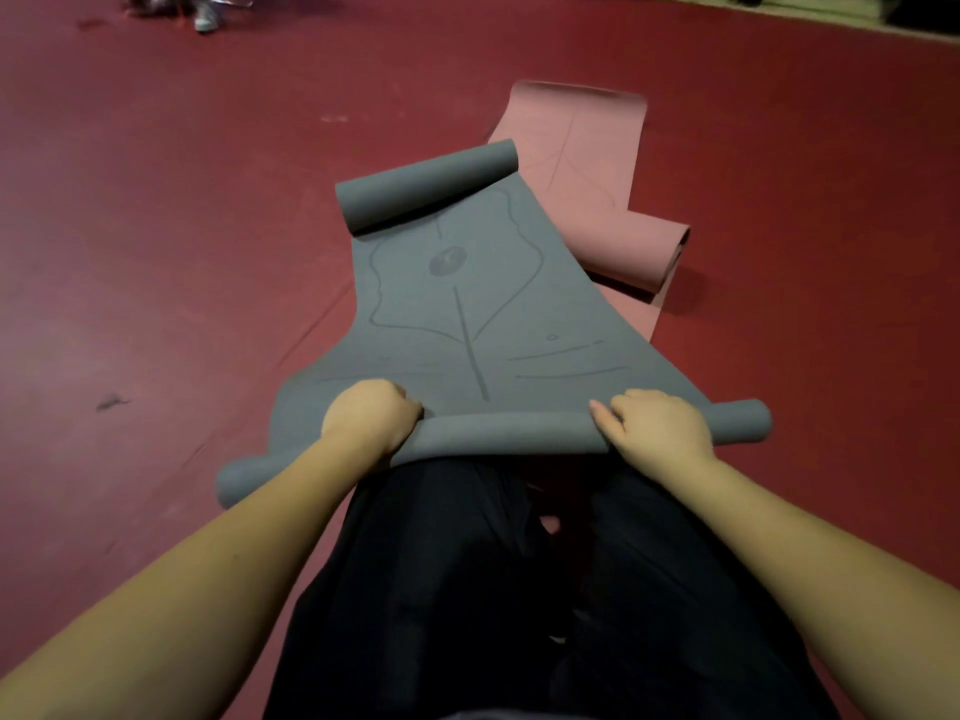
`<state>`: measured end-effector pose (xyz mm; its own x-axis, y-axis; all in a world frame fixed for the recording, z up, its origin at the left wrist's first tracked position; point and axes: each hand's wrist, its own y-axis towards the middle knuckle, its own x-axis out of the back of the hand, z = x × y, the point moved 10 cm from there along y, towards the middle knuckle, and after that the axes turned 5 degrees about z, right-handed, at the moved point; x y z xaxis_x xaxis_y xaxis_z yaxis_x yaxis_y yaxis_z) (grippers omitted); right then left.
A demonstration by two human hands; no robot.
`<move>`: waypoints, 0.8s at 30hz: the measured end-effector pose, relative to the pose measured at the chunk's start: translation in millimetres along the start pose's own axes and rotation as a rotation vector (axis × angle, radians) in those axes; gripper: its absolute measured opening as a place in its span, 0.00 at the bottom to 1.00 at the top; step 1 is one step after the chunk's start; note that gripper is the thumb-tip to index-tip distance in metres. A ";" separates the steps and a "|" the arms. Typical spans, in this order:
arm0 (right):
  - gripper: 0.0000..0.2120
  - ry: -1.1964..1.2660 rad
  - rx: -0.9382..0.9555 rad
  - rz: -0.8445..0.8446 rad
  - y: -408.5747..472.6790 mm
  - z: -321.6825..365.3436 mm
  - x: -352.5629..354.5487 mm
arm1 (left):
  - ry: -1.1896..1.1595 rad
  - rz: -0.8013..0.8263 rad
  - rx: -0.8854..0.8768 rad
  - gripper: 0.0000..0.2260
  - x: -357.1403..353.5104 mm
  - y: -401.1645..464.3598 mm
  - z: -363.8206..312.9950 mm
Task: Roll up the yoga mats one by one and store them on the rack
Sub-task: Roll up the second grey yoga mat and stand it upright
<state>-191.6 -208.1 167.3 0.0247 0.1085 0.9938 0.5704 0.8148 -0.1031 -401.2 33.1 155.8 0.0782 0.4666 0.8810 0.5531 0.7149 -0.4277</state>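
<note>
While left hand and right hand curl fingers round near roll of grey mat mid-floor, far end curled too. Risk: uneven push, roll skews, telescopes; pink mat underneath may drag.

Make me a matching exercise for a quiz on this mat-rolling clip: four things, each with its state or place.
Things:
1. grey mat
2. pink mat
3. left hand
4. shoe

States:
A. far off, top left
B. partly under another mat
C. curled at both ends
D. grips the near roll

Pairs: 1-C, 2-B, 3-D, 4-A
</note>
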 end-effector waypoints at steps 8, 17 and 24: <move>0.29 0.104 -0.040 0.312 29.2 -12.8 -9.4 | 0.169 -0.342 -0.186 0.26 10.3 -53.8 -29.0; 0.30 0.159 -0.116 0.641 39.6 -17.7 11.0 | 0.150 -0.167 -0.149 0.24 35.7 -29.9 -33.8; 0.25 0.189 -0.031 0.618 44.6 -14.7 -19.8 | 0.113 -0.019 -0.116 0.17 5.2 -23.7 -23.4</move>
<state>-154.6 -182.3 143.7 0.4987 0.4480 0.7420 0.4281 0.6171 -0.6603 -394.5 6.4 175.2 0.1560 0.3876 0.9085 0.6469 0.6550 -0.3905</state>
